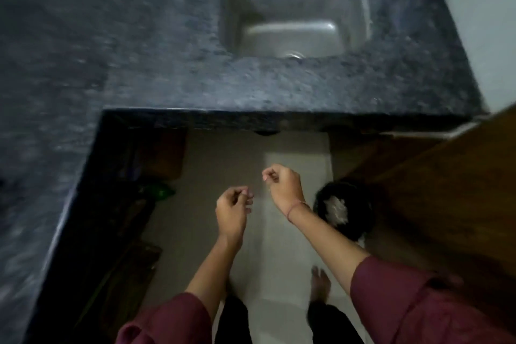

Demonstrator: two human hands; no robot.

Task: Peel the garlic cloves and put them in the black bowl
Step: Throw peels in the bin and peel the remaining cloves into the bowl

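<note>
A black round vessel (361,218) with a heap of whitish bits (337,209) in it sits low down over the pale tiled floor (223,164). It is probably the black bowl of the task, though the picture is too blurred to say whether the bits are cloves or skins. Just left of the vessel is the right hand (284,185), its forearm crossing the vessel's left edge. Further left of the vessel is the left hand (233,212).

Both hands have their fingers curled in, with thumb and fingertips drawn together as if pinching. Whether either holds a clove or a shred of skin cannot be told. No garlic shows plainly anywhere else.

Beyond the vessel lie the dark speckled stone tabletop (167,50) and its grey steel sink (296,0).

The risk I see is that both hands hang over the floor, not over the vessel. Anything small let go here would likely fall to the tiles near the bare foot (321,282) instead of into the vessel.
</note>
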